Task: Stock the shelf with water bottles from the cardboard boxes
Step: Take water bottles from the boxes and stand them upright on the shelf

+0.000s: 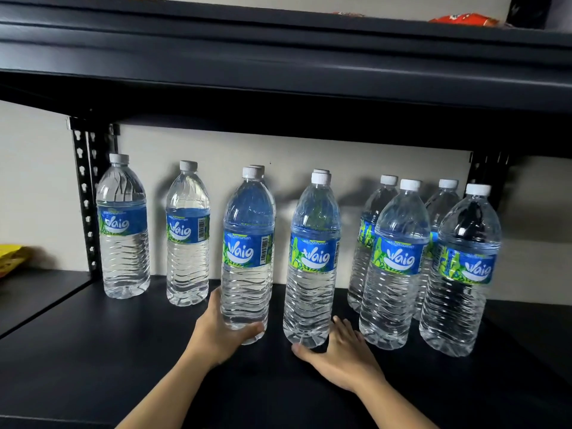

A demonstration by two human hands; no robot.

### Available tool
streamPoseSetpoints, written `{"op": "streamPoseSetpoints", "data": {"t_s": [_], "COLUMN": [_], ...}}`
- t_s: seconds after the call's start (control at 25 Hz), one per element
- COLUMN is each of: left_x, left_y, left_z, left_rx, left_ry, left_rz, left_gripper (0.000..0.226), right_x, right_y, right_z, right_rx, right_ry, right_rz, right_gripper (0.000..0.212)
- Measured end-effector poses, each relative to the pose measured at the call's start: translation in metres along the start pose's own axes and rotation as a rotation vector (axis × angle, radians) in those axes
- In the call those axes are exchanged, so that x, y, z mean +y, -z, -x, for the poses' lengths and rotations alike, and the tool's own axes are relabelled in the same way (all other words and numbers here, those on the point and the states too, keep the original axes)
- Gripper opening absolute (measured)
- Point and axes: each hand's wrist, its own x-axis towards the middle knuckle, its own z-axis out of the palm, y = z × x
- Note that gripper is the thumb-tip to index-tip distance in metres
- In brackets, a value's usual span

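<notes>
- A dark shelf board (93, 351) stretches out under my arms, with a pale wall (309, 156) behind it.
- Nearest me, my left hand (221, 332) grips the foot of the gripped bottle (247, 258). My thumb is curled across its front and my fingers wrap round its left side. It stands upright near the front of the board.
- Just beside it, my right hand (340, 357) lies loosely open at the foot of the neighbouring bottle (312, 264). My thumb is at the front of the base and my straight fingers lie along its right side.
- To the right, two front bottles (393, 274) stand upright, close together.
- Behind them stand two rear bottles (371, 230). One more white cap shows behind each bottle at my hands.
- Farther back on the left, two back bottles (123, 227) stand apart, near the wall.
- A perforated black post (83, 196) rises at the left rear corner, and a yellow packet (12, 258) lies beyond it.
- Overhead runs the upper shelf (278, 57), with orange packets (464, 20) on top of it.
</notes>
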Motion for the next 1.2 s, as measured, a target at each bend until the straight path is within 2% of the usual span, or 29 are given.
{"op": "streamPoseSetpoints", "data": {"t_s": [0.28,0.6,0.72,0.96,1.2], "left_x": [0.001,-0.004,-0.004,-0.005,-0.004], "left_y": [-0.005,-0.014,-0.015,-0.013,-0.014], "left_z": [-0.004,-0.006,-0.005,-0.005,-0.005], "left_rx": [0.038,0.16,0.191,0.155,0.134], "left_ry": [-0.006,-0.02,-0.023,-0.016,0.002], "left_rz": [-0.012,-0.058,-0.093,-0.113,-0.137], "left_gripper": [0.095,0.097,0.089,0.081,0.089], "right_x": [-0.002,-0.002,-0.003,-0.004,-0.003], "right_y": [0.001,0.002,0.002,0.004,0.002], "right_z": [0.002,0.003,0.003,0.006,0.004], "right_rx": [0.041,0.043,0.052,0.054,0.051], "right_ry": [0.006,0.004,0.012,0.017,0.015], "right_rz": [-0.052,-0.069,-0.073,-0.077,-0.067], "right_gripper": [0.116,0.116,0.115,0.112,0.113]}}
